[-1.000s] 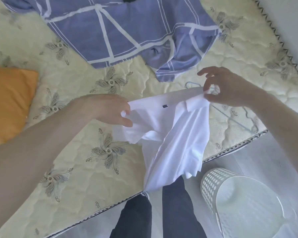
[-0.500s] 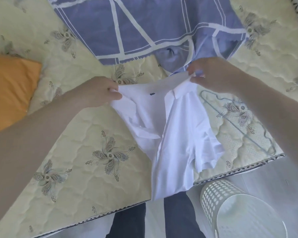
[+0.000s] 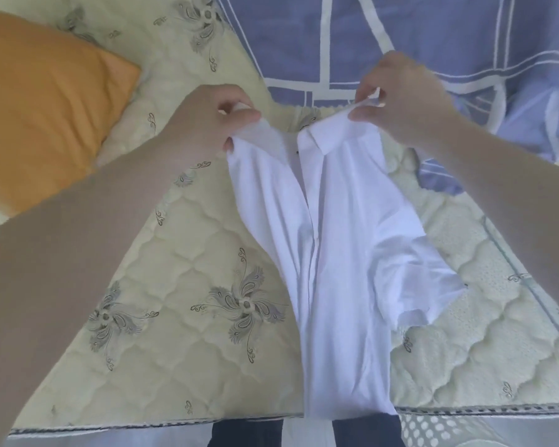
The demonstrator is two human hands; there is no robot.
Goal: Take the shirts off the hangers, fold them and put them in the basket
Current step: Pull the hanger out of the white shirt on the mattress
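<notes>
So the white shirt is off its hanger and laid front-up on the quilted mattress. It runs from the middle of the view straight down to 6 o'clock, where its hem spills over the mattress edge. The button strip goes down the centre, and one short sleeve fans out toward 4 o'clock. The person has both hands at the top end. The left hand has its grip clamped on the shoulder fabric at about 11 o'clock, thumb and curled fingers bunching the cloth. The right hand has its grip pinched tight on the collar side at about 1 o'clock. The two hands are apart, with the open neck stretched between them. Can't tell if that top edge is lifted or touching the mattress. An orange pillow sits at 10 o'clock, and a blue sheet with white grid lines covers 12 to 2 o'clock. A bit of the white perforated basket peeks in on the floor at 5 o'clock, just beside the person's dark trouser legs.
</notes>
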